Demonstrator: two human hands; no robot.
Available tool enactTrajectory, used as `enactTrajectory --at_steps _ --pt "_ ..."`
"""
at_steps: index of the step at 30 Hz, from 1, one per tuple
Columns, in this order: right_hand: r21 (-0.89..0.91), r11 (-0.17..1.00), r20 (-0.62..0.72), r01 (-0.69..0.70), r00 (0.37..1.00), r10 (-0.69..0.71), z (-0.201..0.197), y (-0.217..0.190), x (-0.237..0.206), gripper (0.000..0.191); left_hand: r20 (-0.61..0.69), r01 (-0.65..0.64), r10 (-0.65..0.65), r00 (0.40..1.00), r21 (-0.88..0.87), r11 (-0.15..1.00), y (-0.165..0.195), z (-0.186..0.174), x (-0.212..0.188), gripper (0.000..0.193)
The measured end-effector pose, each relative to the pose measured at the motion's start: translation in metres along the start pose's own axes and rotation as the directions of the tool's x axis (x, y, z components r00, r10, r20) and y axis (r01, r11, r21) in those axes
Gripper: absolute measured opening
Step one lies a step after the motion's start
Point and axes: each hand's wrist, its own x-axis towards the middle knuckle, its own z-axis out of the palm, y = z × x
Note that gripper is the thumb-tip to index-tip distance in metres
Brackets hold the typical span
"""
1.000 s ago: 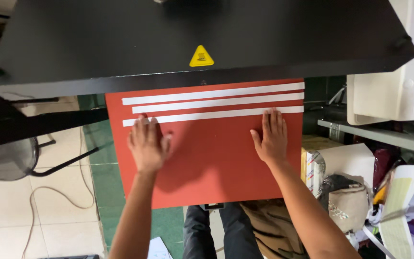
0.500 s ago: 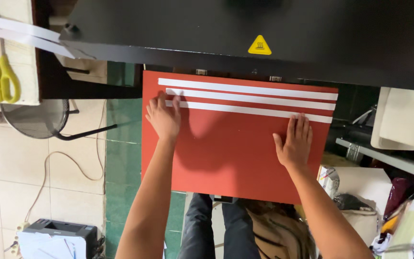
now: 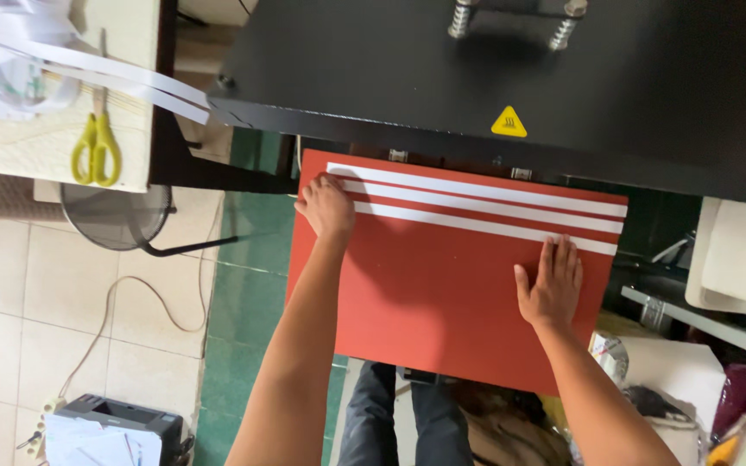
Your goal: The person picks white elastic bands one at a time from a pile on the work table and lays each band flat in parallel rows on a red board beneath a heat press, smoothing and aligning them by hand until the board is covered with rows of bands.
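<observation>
I see both palms flat, fingers spread, gripping nothing: left hand point(image 3: 327, 207) at the upper-left corner of the flat red rectangular pad point(image 3: 442, 285), by three white strips point(image 3: 477, 203); right hand point(image 3: 553, 285) lower right, prob. steadying it under the black press plate point(image 3: 511, 78).

A small yellow triangular warning sticker point(image 3: 509, 122) with a black symbol sits on the front edge of the black press plate point(image 3: 494, 78) — just above the red sheet point(image 3: 442, 285). No packages or screens can be made out.
</observation>
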Motion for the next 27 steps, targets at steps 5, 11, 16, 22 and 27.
enactTrajectory --at_steps 5,11,16,22,27 --pt "-0.002 1.000 -0.023 0.001 1.000 -0.001 -0.002 -0.003 0.003 0.081 -0.022 0.036 -0.037 0.999 -0.025 0.999 -0.005 -0.008 0.002 0.025" --pt "-0.011 1.000 -0.003 0.014 1.000 -0.014 0.004 -0.001 0.002 0.080 -0.003 0.057 -0.058 0.998 -0.166 0.984 -0.023 -0.017 0.005 0.020" --pt "-0.009 1.000 0.005 -0.020 1.000 0.020 0.010 0.005 0.000 0.081 -0.102 -0.013 -0.013 0.995 -0.243 0.970 -0.029 -0.016 -0.003 0.025" --pt "-0.034 0.999 -0.011 0.003 1.000 -0.003 0.017 0.019 0.002 0.082 -0.070 -0.519 0.519 0.852 0.030 0.854 -0.047 -0.001 -0.058 0.062" --pt "-0.070 0.997 -0.024 -0.045 0.999 0.043 0.026 0.032 -0.002 0.083 0.081 -0.502 0.497 0.864 0.049 0.864 -0.050 0.017 -0.072 0.076"
